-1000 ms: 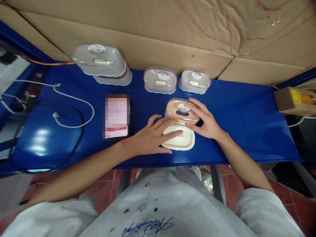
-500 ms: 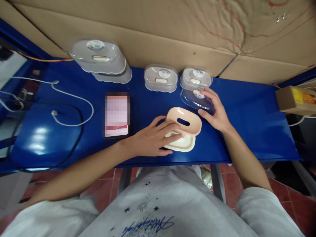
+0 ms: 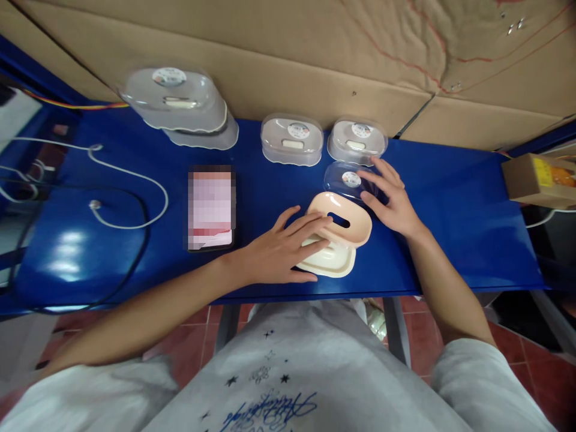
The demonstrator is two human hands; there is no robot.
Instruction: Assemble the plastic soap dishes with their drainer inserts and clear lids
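Observation:
My left hand [image 3: 290,247] lies with spread fingers over a cream soap dish base [image 3: 337,263] and the left edge of a peach soap dish tray [image 3: 357,231]. The tray has a dark oval slot in its middle and overlaps the back of the base. Just behind it is a clear oval lid [image 3: 335,177] with a round white label. At the lid's right side is my right hand [image 3: 391,201], thumb and fingers apart, the fingertips at the lid's edge. Whether they touch it I cannot tell.
Along the back of the blue table [image 3: 463,222] stand two lidded clear soap boxes [image 3: 292,153] [image 3: 357,147] and a taller stack of boxes [image 3: 180,114]. A phone [image 3: 211,207] lies left of centre. Cables [image 3: 148,165] run across the left; a cardboard box [image 3: 526,180] is far right.
The clear lid has shifted slightly left and lies flatter, its label now nearer the middle. My right fingers have spread away from it a little. The peach tray has slid slightly right.

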